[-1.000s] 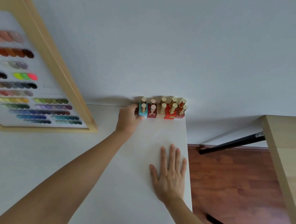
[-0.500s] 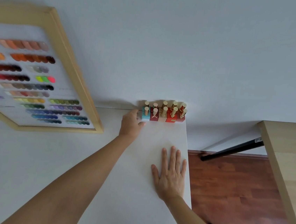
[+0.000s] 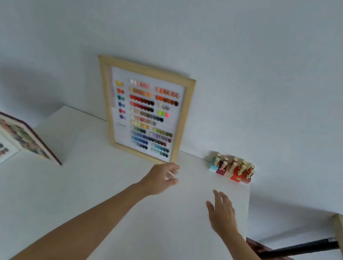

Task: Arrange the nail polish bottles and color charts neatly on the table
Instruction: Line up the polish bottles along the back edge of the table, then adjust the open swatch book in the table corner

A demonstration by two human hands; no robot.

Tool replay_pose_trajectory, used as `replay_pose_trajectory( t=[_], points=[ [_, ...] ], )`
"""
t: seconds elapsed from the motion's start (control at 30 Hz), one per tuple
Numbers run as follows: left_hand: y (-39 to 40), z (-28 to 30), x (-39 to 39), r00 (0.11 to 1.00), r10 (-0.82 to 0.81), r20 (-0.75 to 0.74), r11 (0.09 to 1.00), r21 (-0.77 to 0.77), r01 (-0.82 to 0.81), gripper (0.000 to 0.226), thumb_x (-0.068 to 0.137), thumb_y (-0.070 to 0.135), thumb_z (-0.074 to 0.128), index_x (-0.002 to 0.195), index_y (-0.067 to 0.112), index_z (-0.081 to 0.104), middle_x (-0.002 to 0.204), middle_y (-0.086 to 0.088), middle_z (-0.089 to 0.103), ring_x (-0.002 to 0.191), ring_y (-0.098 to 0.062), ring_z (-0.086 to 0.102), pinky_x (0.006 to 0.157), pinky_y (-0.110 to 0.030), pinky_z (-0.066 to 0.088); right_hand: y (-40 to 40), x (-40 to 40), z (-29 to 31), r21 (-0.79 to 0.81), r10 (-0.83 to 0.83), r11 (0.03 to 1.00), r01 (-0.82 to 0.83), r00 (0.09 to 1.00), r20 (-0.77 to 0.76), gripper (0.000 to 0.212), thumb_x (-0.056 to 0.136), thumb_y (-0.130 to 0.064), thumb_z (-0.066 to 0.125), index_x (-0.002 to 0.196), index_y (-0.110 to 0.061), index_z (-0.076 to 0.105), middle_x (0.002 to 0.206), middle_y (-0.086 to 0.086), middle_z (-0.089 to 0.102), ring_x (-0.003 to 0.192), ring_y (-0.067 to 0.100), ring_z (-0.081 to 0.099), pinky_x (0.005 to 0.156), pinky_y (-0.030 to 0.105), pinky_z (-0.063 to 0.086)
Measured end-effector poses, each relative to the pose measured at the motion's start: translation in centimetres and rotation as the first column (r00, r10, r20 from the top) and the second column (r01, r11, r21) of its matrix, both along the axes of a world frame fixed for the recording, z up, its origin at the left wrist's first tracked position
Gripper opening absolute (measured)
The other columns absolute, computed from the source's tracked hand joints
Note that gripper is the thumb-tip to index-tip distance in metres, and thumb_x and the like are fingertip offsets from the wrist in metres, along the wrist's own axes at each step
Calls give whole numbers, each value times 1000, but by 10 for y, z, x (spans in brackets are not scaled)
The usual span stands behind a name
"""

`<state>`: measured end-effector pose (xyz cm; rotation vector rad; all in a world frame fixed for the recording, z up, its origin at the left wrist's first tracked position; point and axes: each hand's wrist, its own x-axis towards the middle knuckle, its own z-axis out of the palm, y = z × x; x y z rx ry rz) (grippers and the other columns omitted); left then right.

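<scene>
White worktop (image 3: 114, 219) against a pale wall, both hands empty above it.

The nail polish bottles (image 3: 232, 169) cluster in the far right corner; a wood-framed color chart (image 3: 144, 114) leans on the wall, and a second chart (image 3: 0, 139) is cut off at left. The left hand (image 3: 161, 180) and right hand (image 3: 222, 212) have fingers spread loose, grasping nothing. Motion blur smears the swatches; a wooden floor shows at right.

No text can be read on the blurred framed color chart (image 3: 144, 114) or bottles (image 3: 233, 170).
</scene>
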<state>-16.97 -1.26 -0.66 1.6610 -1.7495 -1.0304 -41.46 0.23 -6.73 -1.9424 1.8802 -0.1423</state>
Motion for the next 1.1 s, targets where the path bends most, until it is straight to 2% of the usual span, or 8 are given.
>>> replay_pose_trajectory(
  t=[0.17, 0.4, 0.57, 0.73, 0.83, 0.9, 1.03, 1.1],
  points=[
    [43, 32, 98, 986, 164, -22, 986, -39, -165, 38, 85, 21, 69, 121, 17, 58, 107, 4, 63, 88, -11, 62, 76, -14, 48, -5, 88, 39, -93, 179, 981, -170, 979, 98, 40, 97, -27, 48, 134, -14, 47, 140, 9, 47, 127, 26, 46, 106, 40, 39],
    [103, 61, 262, 924, 380, 38, 915, -162, -370, 35, 85, 20, 68, 119, 17, 59, 106, 1, 64, 85, -7, 62, 69, -7, 49, -8, 260, 87, -174, 411, 907, -385, 897, 161, 34, 97, -24, 49, 128, -12, 54, 132, 10, 56, 122, 26, 52, 105, 37, 38],
    [140, 87, 378, 819, 556, 139, 819, -259, -512, 32, 87, 19, 65, 118, 13, 60, 107, -6, 67, 94, -18, 63, 86, -33, 53, -2, 380, 117, -231, 549, 830, -507, 816, 180, 31, 98, -24, 46, 125, -12, 55, 130, 10, 58, 119, 26, 54, 104, 34, 38],
    [169, 97, 476, 650, 726, 224, 677, -399, -619, 32, 88, 18, 63, 119, 13, 60, 120, -8, 62, 104, -23, 58, 93, -36, 45, 10, 487, 145, -281, 579, 808, -518, 787, 214, 36, 98, -25, 46, 132, -14, 48, 137, 9, 53, 125, 27, 50, 106, 39, 39],
    [177, 99, 521, 536, 751, 386, 660, -474, -582, 39, 84, 19, 66, 121, 10, 57, 125, -15, 57, 117, -33, 50, 99, -44, 41, 14, 529, 156, -260, 573, 814, -519, 789, 220, 40, 98, -26, 47, 136, -15, 41, 137, 9, 52, 124, 29, 51, 104, 46, 42],
    [181, 99, 545, 476, 736, 481, 672, -437, -598, 52, 81, 25, 69, 127, 9, 51, 129, -18, 54, 121, -36, 46, 98, -49, 43, 14, 546, 160, -221, 586, 808, -545, 782, 212, 40, 98, -26, 45, 136, -15, 39, 129, 10, 57, 113, 28, 58, 94, 44, 50],
    [182, 90, 573, 518, 629, 579, 739, -239, -630, 43, 88, 34, 60, 122, 10, 50, 111, -15, 64, 101, -35, 62, 79, -44, 51, 8, 565, 159, -150, 602, 798, -583, 780, 172, 26, 99, -24, 42, 121, -13, 49, 110, 8, 68, 86, 22, 67, 74, 35, 59],
    [180, 84, 579, 532, 616, 580, 754, -240, -611, 34, 93, 34, 52, 116, 9, 51, 100, -15, 69, 89, -35, 66, 71, -41, 52, 4, 570, 158, -127, 611, 792, -597, 778, 146, 21, 98, -24, 43, 114, -13, 52, 104, 7, 69, 81, 21, 67, 72, 35, 60]
  ],
)
